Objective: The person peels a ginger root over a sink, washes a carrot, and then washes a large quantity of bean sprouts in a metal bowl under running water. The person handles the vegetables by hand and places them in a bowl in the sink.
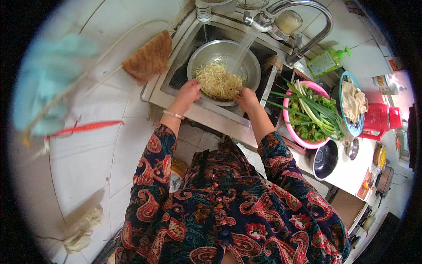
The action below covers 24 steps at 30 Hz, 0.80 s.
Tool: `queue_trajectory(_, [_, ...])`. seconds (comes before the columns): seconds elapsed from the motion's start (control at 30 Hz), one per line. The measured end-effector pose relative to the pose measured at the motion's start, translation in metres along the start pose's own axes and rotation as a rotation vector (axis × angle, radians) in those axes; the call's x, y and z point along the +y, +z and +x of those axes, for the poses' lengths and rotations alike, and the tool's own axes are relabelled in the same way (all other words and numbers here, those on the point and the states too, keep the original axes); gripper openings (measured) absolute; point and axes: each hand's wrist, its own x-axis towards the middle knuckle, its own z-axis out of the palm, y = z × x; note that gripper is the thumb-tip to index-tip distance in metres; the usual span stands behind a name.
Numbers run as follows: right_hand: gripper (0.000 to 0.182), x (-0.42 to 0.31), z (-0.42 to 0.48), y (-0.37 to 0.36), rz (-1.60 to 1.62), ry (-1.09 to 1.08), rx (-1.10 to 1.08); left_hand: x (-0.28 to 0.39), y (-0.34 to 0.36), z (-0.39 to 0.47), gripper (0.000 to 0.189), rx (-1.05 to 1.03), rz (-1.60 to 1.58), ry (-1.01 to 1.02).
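A round stainless steel bowl [252, 62] stands in the sink [171, 77], with a heap of bean sprouts [217, 79] at its near side. Water runs from the faucet [263, 21] into the bowl behind the sprouts. My left hand [189, 94] is at the bowl's left near rim, fingers curved beside the sprouts. At the right near side, my right hand [245, 98] has its fingertips at the edge of the sprouts. Whether either hand grips the rim or some sprouts cannot be made out.
Right of the sink, a pink basin [286, 112] holds scallions and leafy greens. Past it are a blue dish with a cloth, a dark bowl [324, 160] and a red thermos jug [377, 117]. A green pump bottle [324, 62] stands behind; a brown towel [150, 57] hangs left.
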Motion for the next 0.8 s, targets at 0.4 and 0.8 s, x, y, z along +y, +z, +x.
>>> queue_trajectory(0.4, [0.071, 0.009, 0.112, 0.014, -0.118, 0.219, 0.318, -0.058, 0.016, 0.165, 0.063, 0.286, 0.082, -0.405])
queue_trajectory(0.8, [0.066, -0.016, 0.101, 0.033, -0.292, -0.242, 0.038, -0.031, 0.016, 0.225, 0.087, -0.166, 0.662, 0.095])
